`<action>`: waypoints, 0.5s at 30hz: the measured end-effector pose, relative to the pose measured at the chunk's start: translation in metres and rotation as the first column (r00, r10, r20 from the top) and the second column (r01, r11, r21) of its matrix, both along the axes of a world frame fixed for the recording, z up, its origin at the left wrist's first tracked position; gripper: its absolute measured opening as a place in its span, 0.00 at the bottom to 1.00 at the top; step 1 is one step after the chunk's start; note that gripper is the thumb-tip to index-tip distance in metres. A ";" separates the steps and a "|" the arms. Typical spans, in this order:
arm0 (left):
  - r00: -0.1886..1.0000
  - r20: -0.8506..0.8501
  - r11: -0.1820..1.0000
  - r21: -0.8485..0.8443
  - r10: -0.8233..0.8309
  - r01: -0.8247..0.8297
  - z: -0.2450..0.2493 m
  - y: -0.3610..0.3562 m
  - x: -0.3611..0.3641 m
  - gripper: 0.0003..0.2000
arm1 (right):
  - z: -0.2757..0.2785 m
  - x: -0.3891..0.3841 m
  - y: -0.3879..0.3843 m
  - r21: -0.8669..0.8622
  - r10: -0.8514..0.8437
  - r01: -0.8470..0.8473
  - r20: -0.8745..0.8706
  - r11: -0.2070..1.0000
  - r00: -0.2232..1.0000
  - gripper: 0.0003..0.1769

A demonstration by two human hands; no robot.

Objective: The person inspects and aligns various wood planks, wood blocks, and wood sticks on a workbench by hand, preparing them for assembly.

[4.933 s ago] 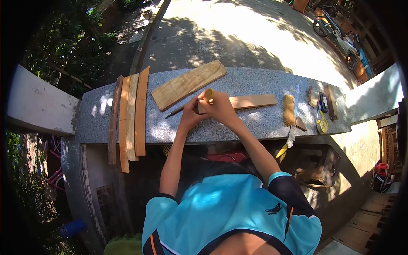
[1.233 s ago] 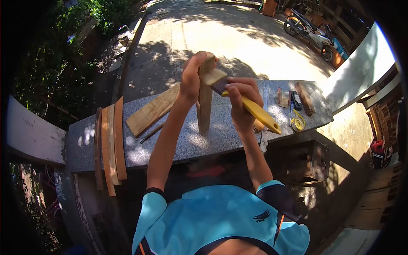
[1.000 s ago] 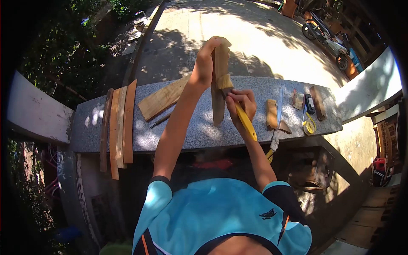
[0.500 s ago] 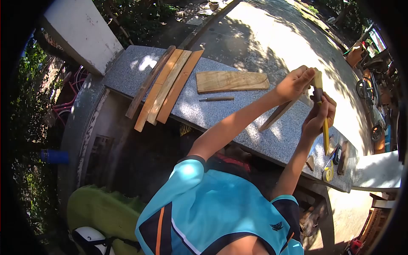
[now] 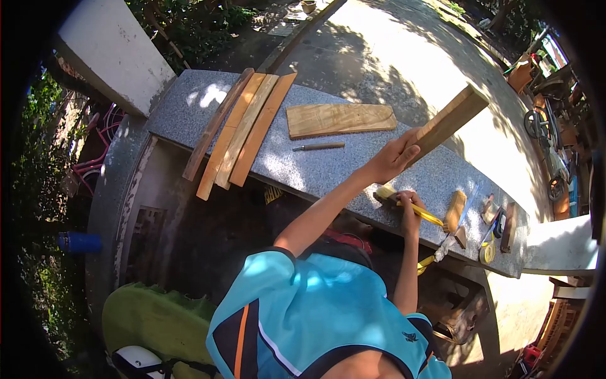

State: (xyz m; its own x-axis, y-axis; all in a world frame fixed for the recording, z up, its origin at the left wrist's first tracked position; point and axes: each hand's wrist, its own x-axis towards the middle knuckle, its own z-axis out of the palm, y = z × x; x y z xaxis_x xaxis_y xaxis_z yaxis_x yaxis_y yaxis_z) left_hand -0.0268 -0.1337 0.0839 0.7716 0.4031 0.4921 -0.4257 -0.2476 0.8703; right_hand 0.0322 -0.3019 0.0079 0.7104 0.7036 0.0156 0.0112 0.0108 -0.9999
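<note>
Gripped in my left hand is a thick wooden board, tilted up over the grey speckled bench. My right hand is closed around a yellow-handled brush at the bench's near edge; its pale tip points left, below the board. A flat wooden plank lies beyond a thin dark tool with a wooden handle. To the right of my right hand are a small wood block and a yellow tape roll.
Several long wood strips lie side by side across the bench's left part, overhanging its near edge. A white pillar rises at the left. A green chair is at the lower left. Another dark wood block sits at the bench's right end.
My right hand has moved down and left with the brush, away from my left hand. My left hand has come lower and left, and the board it holds now points up to the right.
</note>
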 end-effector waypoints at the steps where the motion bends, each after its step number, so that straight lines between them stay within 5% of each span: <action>1: 0.999 0.029 0.996 0.078 0.033 -0.036 0.020 0.008 -0.008 0.28 | -0.002 0.002 -0.001 0.011 -0.013 0.013 0.027 1.000 1.000 0.08; 4: 0.982 -0.117 0.949 0.295 0.148 -0.108 0.053 0.054 -0.055 0.30 | -0.005 0.002 -0.002 0.008 -0.015 0.013 0.174 1.000 0.985 0.07; 6: 0.788 -0.557 0.953 0.275 0.264 -0.124 0.083 0.079 -0.106 0.27 | 0.000 0.000 0.000 0.015 -0.017 0.013 0.267 1.000 0.963 0.07; 8: 0.784 -0.412 0.876 0.340 0.465 -0.341 0.049 0.120 -0.144 0.26 | 0.001 -0.001 0.000 0.005 -0.021 0.021 0.203 1.000 0.979 0.07; 10: 0.671 -0.445 0.804 0.279 0.593 -0.525 0.029 0.153 -0.187 0.27 | 0.000 -0.001 0.000 0.022 -0.026 0.022 0.153 0.999 0.988 0.07; 12: 0.092 -0.598 0.559 0.668 0.796 -0.491 0.032 0.181 -0.228 0.28 | -0.002 -0.002 0.000 0.019 -0.039 0.037 0.123 0.999 0.992 0.07; 15: -0.161 -0.467 0.327 0.789 0.870 -0.520 -0.028 0.243 -0.290 0.29 | 0.003 -0.004 0.001 0.024 -0.044 0.041 0.141 0.999 0.989 0.07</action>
